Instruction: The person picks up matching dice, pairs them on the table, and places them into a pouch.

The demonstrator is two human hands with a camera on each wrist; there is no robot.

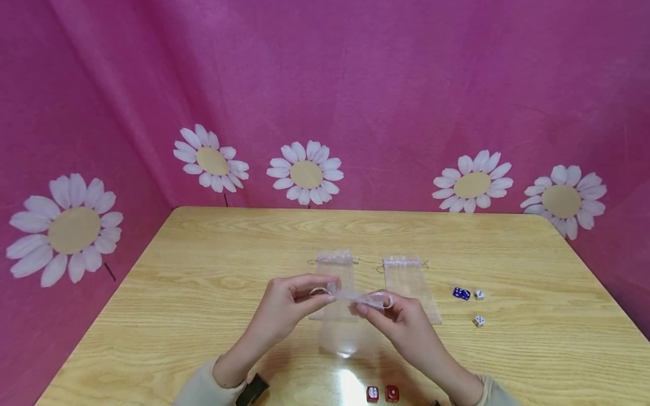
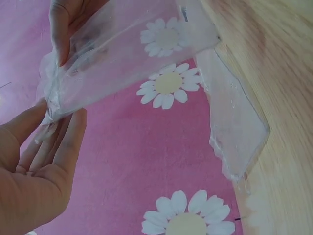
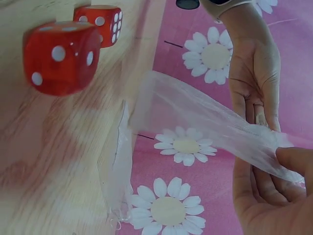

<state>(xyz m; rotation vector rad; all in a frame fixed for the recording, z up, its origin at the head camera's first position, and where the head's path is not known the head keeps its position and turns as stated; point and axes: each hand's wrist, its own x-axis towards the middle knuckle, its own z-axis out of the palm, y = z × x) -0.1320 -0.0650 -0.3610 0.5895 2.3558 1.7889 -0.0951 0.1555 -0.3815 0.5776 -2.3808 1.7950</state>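
A sheer white drawstring pouch (image 1: 350, 338) hangs between the two hands, its body spread below them over the table. My left hand (image 1: 284, 307) pinches one side of its gathered mouth between thumb and fingers. The opposite side of the mouth is pinched by my right hand (image 1: 406, 324). Small loops of cord stick out by both hands. In the left wrist view, the pouch (image 2: 122, 63) is see-through and looks flat. Behind it, two similar pouches lie on the table, a left pouch (image 1: 335, 270) partly covered by the hands and a right pouch (image 1: 413, 287).
Two blue dice (image 1: 461, 293) touch each other at the right, with a white die (image 1: 479, 295) beside them and another white die (image 1: 479, 321) nearer. Two red dice (image 1: 373, 393) sit near the front edge of the wooden table (image 1: 203, 242). A pink flowered curtain (image 1: 355, 84) hangs behind.
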